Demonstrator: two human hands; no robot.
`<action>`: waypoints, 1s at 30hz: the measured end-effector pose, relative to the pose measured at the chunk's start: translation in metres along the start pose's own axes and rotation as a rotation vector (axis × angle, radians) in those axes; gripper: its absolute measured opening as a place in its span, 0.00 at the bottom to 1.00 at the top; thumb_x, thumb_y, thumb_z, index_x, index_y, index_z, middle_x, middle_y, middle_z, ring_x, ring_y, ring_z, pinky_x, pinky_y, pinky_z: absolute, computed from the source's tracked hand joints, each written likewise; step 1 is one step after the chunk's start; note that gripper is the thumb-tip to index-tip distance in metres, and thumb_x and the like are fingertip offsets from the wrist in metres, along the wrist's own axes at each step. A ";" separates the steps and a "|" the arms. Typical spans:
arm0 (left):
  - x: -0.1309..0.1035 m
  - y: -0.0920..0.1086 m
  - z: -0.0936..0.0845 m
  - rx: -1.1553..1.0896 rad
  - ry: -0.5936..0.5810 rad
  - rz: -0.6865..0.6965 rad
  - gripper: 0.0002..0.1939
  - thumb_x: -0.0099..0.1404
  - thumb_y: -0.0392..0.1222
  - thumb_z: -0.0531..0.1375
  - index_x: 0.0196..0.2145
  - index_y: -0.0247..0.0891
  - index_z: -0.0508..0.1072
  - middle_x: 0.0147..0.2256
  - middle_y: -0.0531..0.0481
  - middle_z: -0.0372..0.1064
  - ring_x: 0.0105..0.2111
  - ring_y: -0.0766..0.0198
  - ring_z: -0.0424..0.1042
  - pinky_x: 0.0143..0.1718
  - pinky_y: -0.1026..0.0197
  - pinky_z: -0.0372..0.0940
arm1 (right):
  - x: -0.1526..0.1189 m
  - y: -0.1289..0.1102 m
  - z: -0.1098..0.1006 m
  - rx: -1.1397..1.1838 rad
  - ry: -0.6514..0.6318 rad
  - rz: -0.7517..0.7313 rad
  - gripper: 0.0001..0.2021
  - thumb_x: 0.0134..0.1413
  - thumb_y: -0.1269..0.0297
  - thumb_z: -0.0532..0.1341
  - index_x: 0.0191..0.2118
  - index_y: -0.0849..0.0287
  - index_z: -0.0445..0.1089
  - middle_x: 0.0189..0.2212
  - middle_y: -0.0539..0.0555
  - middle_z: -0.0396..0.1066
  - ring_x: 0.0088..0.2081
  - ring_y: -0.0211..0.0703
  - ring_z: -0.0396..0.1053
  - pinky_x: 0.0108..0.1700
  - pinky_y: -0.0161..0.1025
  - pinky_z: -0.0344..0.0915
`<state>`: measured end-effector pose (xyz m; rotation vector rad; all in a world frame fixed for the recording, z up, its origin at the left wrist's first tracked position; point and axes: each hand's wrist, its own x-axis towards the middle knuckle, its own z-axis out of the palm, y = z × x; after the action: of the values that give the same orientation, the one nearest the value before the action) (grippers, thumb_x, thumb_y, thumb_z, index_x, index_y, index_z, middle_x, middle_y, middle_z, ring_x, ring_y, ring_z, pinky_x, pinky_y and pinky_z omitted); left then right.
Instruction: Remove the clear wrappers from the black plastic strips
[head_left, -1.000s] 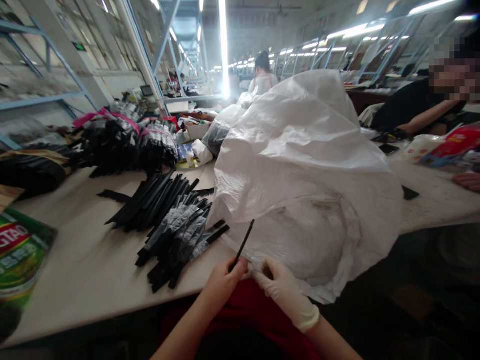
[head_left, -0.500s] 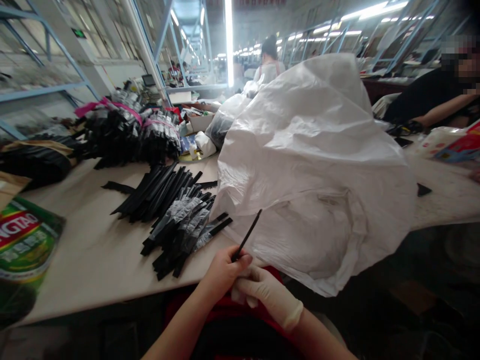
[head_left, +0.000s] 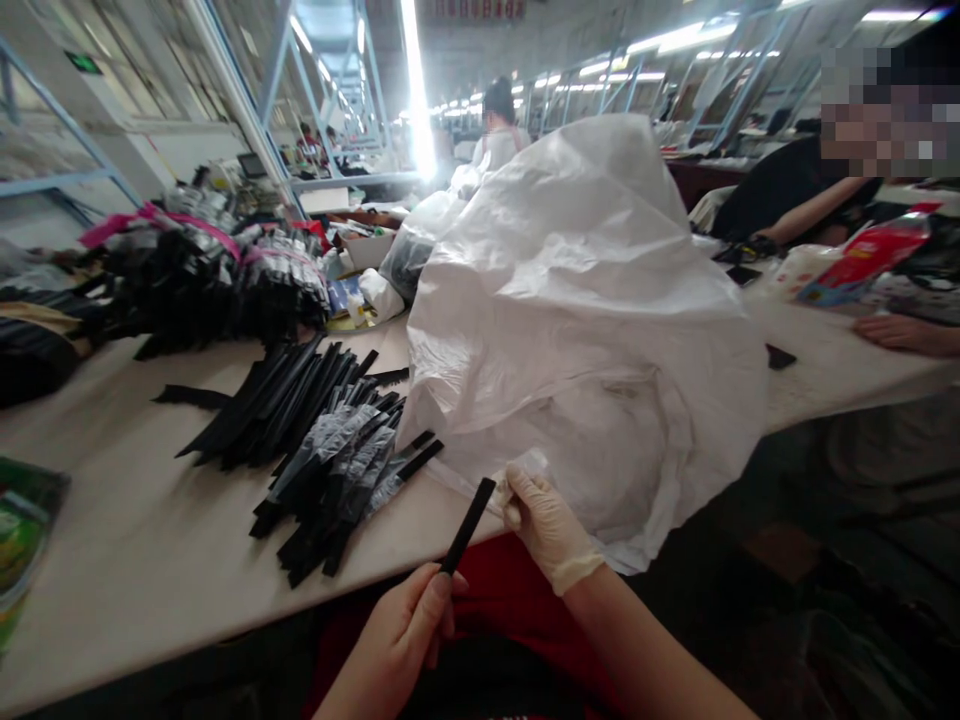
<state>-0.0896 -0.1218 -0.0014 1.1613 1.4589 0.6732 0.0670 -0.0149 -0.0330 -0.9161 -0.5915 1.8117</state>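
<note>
My bare left hand (head_left: 420, 620) grips a flat black fabric strip (head_left: 471, 522) near its lower end, and the strip slants up and to the right. A pale glove covers my right hand (head_left: 544, 520), whose fingers are pinched together on a small piece of clear plastic film (head_left: 534, 462). The film's exact form is hard to make out against the white bag behind it. Left of my hands lie black strips partly wrapped in clear plastic (head_left: 337, 470). Beyond them is a pile of bare black strips (head_left: 262, 400).
A large white plastic bag (head_left: 555, 290) spreads over the middle of the table (head_left: 135, 560). Bundles tied with pink bands (head_left: 202, 270) stand at the back left. At the right, a co-worker's hand (head_left: 907, 333) rests near a red package (head_left: 870, 255).
My hands have come apart: the left moved lower left with the strip, the right moved up with the clear film. The strip's broad side now shows. The view has turned right.
</note>
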 end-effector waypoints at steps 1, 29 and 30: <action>-0.001 -0.002 0.004 -0.005 -0.002 -0.004 0.24 0.64 0.58 0.45 0.36 0.34 0.68 0.21 0.57 0.60 0.18 0.70 0.58 0.19 0.67 0.52 | 0.000 0.000 0.002 0.004 0.011 -0.002 0.18 0.35 0.50 0.68 0.18 0.61 0.67 0.12 0.45 0.63 0.13 0.27 0.52 0.16 0.29 0.44; -0.007 0.020 -0.020 0.189 0.196 0.123 0.20 0.65 0.51 0.47 0.44 0.36 0.68 0.30 0.50 0.70 0.32 0.60 0.68 0.35 0.62 0.60 | -0.041 0.003 0.025 -0.619 -0.517 -0.141 0.09 0.52 0.60 0.59 0.30 0.60 0.72 0.26 0.50 0.73 0.28 0.36 0.69 0.32 0.32 0.66; -0.008 0.019 -0.022 0.204 0.177 0.114 0.18 0.64 0.51 0.48 0.40 0.36 0.70 0.30 0.50 0.70 0.33 0.59 0.68 0.35 0.63 0.60 | -0.037 -0.002 0.025 -0.588 -0.482 -0.152 0.10 0.51 0.59 0.59 0.32 0.61 0.73 0.30 0.51 0.75 0.32 0.36 0.70 0.35 0.32 0.67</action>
<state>-0.1059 -0.1185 0.0237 1.3785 1.6498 0.7331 0.0565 -0.0477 -0.0047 -0.7708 -1.5137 1.7483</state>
